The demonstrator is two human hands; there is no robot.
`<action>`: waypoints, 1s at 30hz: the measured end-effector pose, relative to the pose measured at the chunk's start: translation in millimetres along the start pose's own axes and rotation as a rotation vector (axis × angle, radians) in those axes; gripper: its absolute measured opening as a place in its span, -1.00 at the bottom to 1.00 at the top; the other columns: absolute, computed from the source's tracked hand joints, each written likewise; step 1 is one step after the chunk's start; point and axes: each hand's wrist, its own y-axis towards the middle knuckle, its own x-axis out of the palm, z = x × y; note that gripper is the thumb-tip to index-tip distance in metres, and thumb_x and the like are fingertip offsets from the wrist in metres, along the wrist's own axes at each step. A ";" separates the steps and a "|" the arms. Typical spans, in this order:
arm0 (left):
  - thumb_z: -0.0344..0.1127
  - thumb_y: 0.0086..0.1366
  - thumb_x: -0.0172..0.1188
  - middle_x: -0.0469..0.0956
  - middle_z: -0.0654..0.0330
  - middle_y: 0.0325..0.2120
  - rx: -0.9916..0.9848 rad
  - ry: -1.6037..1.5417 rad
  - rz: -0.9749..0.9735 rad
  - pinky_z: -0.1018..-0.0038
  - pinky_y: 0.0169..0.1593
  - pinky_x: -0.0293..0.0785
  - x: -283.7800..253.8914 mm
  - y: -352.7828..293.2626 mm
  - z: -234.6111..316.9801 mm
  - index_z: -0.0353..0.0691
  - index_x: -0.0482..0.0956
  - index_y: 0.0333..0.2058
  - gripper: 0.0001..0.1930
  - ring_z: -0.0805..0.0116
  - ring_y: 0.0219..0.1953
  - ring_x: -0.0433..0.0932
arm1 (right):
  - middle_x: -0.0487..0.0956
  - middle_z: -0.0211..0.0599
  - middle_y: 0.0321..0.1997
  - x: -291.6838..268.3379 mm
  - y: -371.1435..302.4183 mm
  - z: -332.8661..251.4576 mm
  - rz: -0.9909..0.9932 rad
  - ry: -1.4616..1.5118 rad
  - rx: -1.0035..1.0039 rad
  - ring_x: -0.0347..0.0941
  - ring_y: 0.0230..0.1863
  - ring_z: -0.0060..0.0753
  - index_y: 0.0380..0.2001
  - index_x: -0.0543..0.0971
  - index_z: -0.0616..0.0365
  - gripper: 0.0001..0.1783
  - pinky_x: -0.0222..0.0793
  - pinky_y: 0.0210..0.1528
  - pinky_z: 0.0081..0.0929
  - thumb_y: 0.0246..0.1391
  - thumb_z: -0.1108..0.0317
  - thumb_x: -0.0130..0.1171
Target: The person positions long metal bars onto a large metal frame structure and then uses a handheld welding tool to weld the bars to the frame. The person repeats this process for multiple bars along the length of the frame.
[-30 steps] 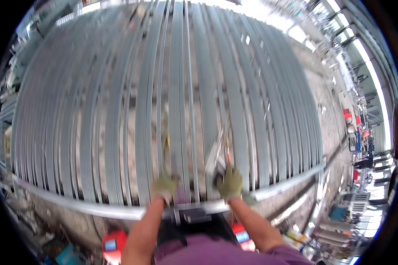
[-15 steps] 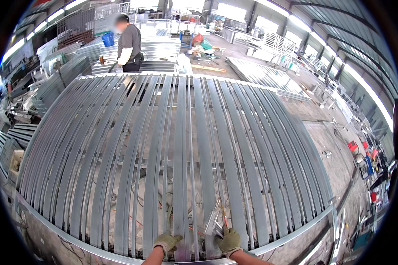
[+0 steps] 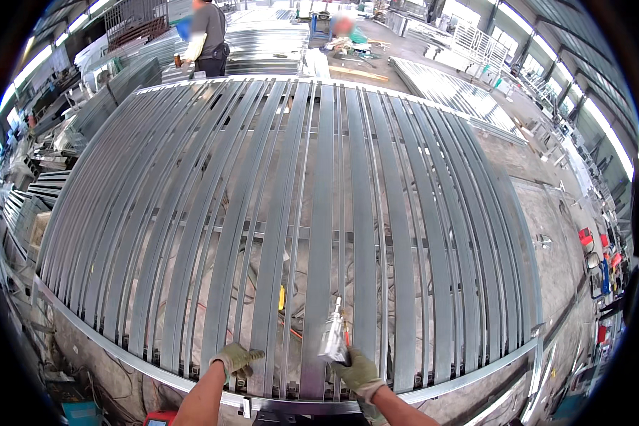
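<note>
Forward, silver tool (image 3: 332, 337) points, long axis roughly along slats (image 3: 322, 213).

Comprised a workshop interior with a grey concrete floor (image 3: 529, 206), littered toward the right. Was roofed in ribbed sheeting (image 3: 571, 44) above dark posts (image 3: 525, 54). Was lit by bright windows (image 3: 461, 11) at the rear and long luminous strips (image 3: 609, 133) along the right.

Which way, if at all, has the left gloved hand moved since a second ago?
Yes, leftward: the left gloved hand was nearly in line with the yellow object beneath the metal bars; now it is clearly left of it.
</note>
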 end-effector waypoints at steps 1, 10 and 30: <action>0.47 0.30 0.30 0.80 -0.04 -0.37 0.019 0.067 0.017 0.36 -0.39 0.72 0.7 -9.9 15.1 -0.45 0.76 -0.32 -0.16 0.18 -0.46 0.78 | 0.73 -0.05 0.03 -2.9 10.0 28.0 0.034 0.078 -0.090 0.68 -0.01 -0.25 0.26 0.55 0.22 -0.36 0.56 0.10 -0.36 0.18 0.17 0.44; 0.42 0.25 0.39 0.79 -0.11 -0.36 -0.010 -0.001 0.019 0.30 -0.39 0.75 1.9 -28.7 27.1 -0.52 0.70 -0.08 -0.13 0.18 -0.45 0.78 | 0.74 -0.22 -0.07 -55.9 -15.0 75.0 0.251 0.178 -0.066 0.68 -0.07 -0.41 0.10 0.57 0.31 -0.37 0.62 -0.02 -0.38 0.18 0.04 0.50; 0.28 0.39 0.27 0.78 -0.20 -0.24 0.072 0.105 0.055 0.16 -0.14 0.74 0.1 -33.3 22.9 -0.19 0.62 0.26 -0.29 0.09 -0.28 0.80 | 0.53 -0.44 -0.15 -65.2 -62.0 65.8 0.202 0.221 -0.184 0.40 -0.16 -0.55 0.19 0.56 0.17 -0.51 0.39 -0.11 -0.46 0.24 0.36 0.43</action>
